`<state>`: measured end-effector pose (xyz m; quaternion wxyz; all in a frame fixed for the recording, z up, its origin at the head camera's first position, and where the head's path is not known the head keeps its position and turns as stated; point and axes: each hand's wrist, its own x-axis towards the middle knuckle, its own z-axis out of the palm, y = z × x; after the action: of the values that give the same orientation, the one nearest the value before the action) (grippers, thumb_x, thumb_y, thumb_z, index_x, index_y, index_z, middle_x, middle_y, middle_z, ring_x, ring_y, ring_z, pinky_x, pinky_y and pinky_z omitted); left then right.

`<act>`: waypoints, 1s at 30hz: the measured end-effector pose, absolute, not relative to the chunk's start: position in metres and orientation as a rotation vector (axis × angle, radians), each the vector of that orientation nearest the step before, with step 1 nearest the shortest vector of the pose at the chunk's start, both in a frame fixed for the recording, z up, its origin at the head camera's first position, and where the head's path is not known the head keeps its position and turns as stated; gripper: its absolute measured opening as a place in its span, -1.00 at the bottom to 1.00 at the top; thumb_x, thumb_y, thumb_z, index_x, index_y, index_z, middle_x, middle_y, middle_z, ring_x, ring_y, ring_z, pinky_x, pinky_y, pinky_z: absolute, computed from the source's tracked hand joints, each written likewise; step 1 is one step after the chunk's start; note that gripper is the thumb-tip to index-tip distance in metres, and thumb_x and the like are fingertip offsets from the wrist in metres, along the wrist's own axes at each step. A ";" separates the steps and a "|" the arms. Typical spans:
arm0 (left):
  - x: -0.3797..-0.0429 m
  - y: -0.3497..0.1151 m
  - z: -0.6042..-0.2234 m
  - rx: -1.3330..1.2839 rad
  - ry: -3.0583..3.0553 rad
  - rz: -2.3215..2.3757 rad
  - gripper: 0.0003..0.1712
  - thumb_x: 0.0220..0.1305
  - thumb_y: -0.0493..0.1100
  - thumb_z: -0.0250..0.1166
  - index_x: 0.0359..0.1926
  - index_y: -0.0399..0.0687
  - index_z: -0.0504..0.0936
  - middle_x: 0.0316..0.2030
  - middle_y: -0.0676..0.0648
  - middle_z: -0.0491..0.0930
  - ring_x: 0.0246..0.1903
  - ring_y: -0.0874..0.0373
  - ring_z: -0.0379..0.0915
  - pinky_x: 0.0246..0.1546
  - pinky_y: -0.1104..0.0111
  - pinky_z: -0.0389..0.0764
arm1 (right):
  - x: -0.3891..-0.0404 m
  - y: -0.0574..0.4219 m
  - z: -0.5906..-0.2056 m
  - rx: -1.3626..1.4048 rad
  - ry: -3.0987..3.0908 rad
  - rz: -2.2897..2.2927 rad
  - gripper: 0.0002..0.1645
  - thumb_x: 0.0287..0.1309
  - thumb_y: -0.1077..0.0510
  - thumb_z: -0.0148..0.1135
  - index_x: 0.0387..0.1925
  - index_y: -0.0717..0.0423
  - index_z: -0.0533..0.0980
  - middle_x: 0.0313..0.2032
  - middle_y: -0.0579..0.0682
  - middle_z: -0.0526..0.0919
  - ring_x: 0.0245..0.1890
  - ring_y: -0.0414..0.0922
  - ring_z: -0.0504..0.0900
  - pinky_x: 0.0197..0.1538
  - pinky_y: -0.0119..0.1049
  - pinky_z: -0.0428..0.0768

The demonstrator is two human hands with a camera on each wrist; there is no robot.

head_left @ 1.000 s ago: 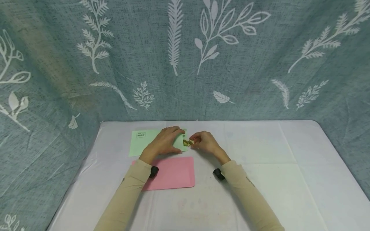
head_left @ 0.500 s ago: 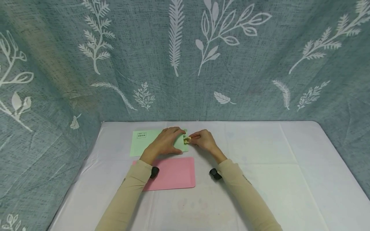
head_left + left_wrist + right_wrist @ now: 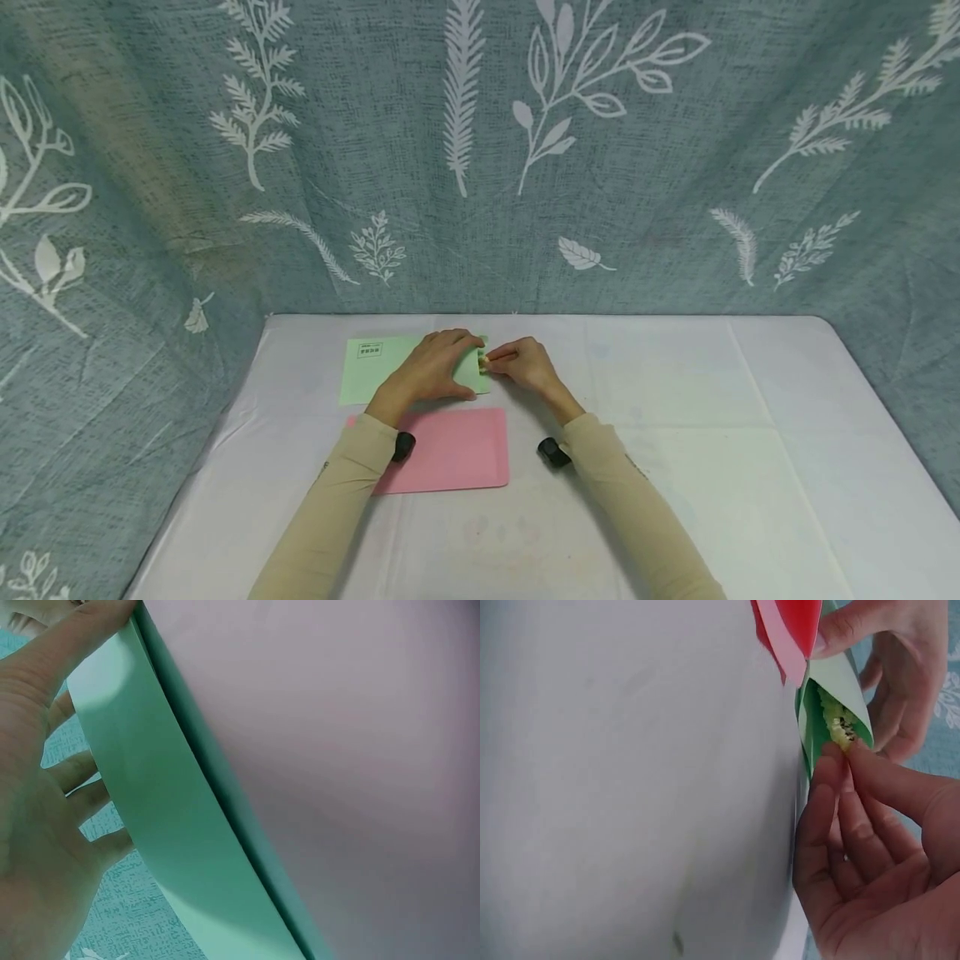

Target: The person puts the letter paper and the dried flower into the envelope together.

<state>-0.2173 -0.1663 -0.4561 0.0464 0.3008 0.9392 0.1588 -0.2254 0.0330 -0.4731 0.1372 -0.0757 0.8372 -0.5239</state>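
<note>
A pale green envelope (image 3: 366, 377) lies near the back left of the table, a small printed box at its left end. My left hand (image 3: 431, 367) grips it across its right end, thumb at the near edge and fingers at the far one. In the right wrist view the mouth of the envelope (image 3: 836, 682) bulges apart. Thumb and fingertips of my right hand (image 3: 531, 367) pinch a crinkly yellow-green piece with dark marks (image 3: 837, 724), which sits mostly inside that mouth. Its inner end is hidden, and I cannot tell its kind.
Just in front of the green envelope a pink envelope (image 3: 457, 450) lies flat, partly under my left forearm. A white cloth covers the table (image 3: 690, 467). Behind it hangs a grey-green curtain (image 3: 645, 183) with white leaf prints.
My right hand has moved left toward the envelope's mouth, and the yellow-green piece has slid farther in, so less of it shows. My left hand keeps its hold.
</note>
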 end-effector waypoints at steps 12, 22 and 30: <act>-0.219 -0.166 -0.458 0.935 2.868 0.529 -0.09 -0.10 0.08 0.60 0.29 -0.05 0.45 0.24 -0.14 0.42 0.30 -0.09 0.27 0.33 -0.08 0.21 | -0.225 0.023 -0.468 -0.233 2.310 -1.530 -0.77 0.17 0.34 0.29 -0.13 0.37 0.67 -0.28 0.19 0.75 -0.43 -0.20 0.71 -0.35 -0.42 0.64; -0.220 -0.169 -0.458 0.914 2.860 0.532 -0.07 -0.09 0.08 0.60 0.30 -0.05 0.43 0.25 -0.16 0.40 0.31 -0.10 0.25 0.34 -0.08 0.18 | -0.230 0.027 -0.469 -0.372 1.948 -1.576 -0.57 0.29 0.51 -0.09 0.17 0.57 0.40 -0.04 0.39 0.63 -0.41 -0.26 0.62 -0.33 -0.45 0.60; -0.220 -0.168 -0.457 0.927 2.839 0.504 -0.10 -0.07 0.11 0.58 0.29 -0.04 0.43 0.28 -0.19 0.38 0.34 -0.13 0.22 0.34 -0.09 0.17 | -0.227 0.033 -0.467 -0.399 2.007 -1.478 -0.56 0.37 0.44 -0.13 0.23 0.51 0.37 0.05 0.35 0.59 -0.34 -0.22 0.64 -0.28 -0.40 0.62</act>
<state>-0.2199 -0.1679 -0.4571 0.0565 0.3056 0.9359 0.1661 -0.2266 0.0329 -0.4665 0.3036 -0.1507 0.7576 -0.5578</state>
